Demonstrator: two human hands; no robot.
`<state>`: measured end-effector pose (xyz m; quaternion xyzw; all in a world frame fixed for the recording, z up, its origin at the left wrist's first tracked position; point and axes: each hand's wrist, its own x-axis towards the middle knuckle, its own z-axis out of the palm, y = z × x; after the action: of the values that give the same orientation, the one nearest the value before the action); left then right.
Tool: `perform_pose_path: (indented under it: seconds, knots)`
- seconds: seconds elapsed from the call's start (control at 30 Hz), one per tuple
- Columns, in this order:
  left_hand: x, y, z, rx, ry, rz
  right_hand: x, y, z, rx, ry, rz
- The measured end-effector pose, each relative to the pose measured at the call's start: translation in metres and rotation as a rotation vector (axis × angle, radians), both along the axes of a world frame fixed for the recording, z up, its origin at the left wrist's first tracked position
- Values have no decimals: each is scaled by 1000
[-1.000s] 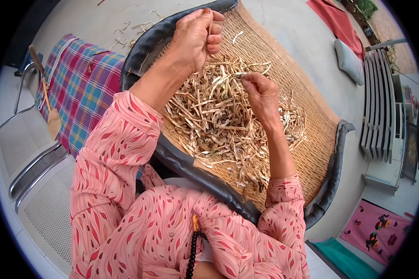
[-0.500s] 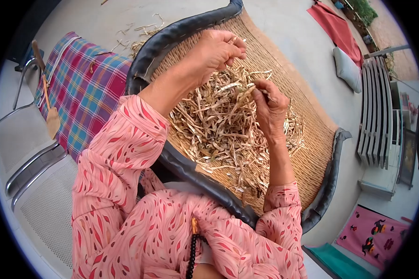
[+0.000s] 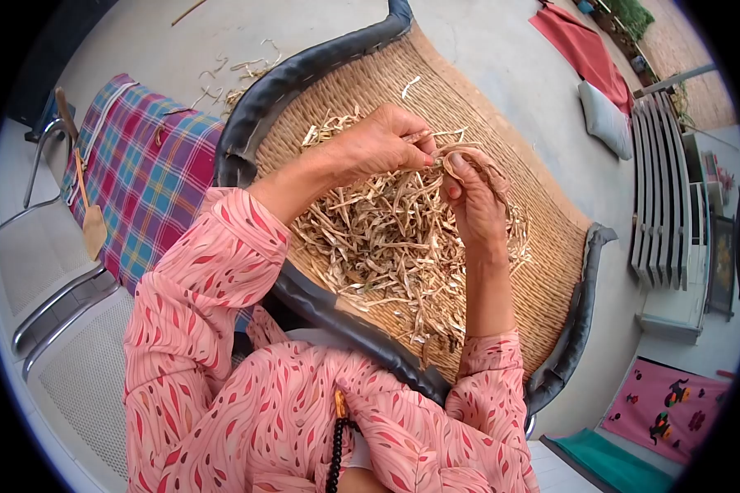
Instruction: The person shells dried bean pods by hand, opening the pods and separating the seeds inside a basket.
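Observation:
My left hand [image 3: 382, 146] is pinched, fingertips nearly touching my right hand, with the end of a thin dried pod between them. My right hand [image 3: 475, 193] is closed on dried, straw-coloured pods [image 3: 450, 151], thumb pressed against the fingers. Both hands hover over a heap of broken dried pods [image 3: 386, 230]. The heap lies on a woven winnowing tray [image 3: 543, 238] with a thick black padded rim. One pale piece [image 3: 411, 86] lies apart near the tray's far side.
A plaid cloth [image 3: 152, 156] and perforated metal chairs [image 3: 82, 370] stand at left. Loose pod scraps [image 3: 251, 70] lie on the floor beyond the rim. At right are a grey pillow [image 3: 606, 121], a red cloth [image 3: 580, 49] and a slatted grey rack [image 3: 660, 193].
My left hand has come down and rightward to meet my right hand. A pale piece now shows on the tray's far side, where my left hand was near.

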<state>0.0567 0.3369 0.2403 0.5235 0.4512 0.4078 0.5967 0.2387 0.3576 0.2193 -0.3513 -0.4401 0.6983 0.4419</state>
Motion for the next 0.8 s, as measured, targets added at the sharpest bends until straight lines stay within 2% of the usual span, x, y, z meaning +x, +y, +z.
perform_pose_path:
  seconds: [0.17,0.27,0.37,0.6,0.7,0.8]
  knots:
    - [0,-1,7,-142,-90,-15,2,3,-7,-147,178,29]
    - [-1,1,5,-146,-46,-50,5,5,-11,-205,239,7]
    - [-3,3,-6,92,199,-71,7,6,-13,-194,230,-18]
    - [3,1,-7,200,153,5,-2,-1,-6,-115,162,-137]
    - [1,2,-12,197,148,-70,-6,-4,-10,-106,234,-94]
    - [0,1,-15,190,125,-60,-5,-6,-10,-157,182,-32]
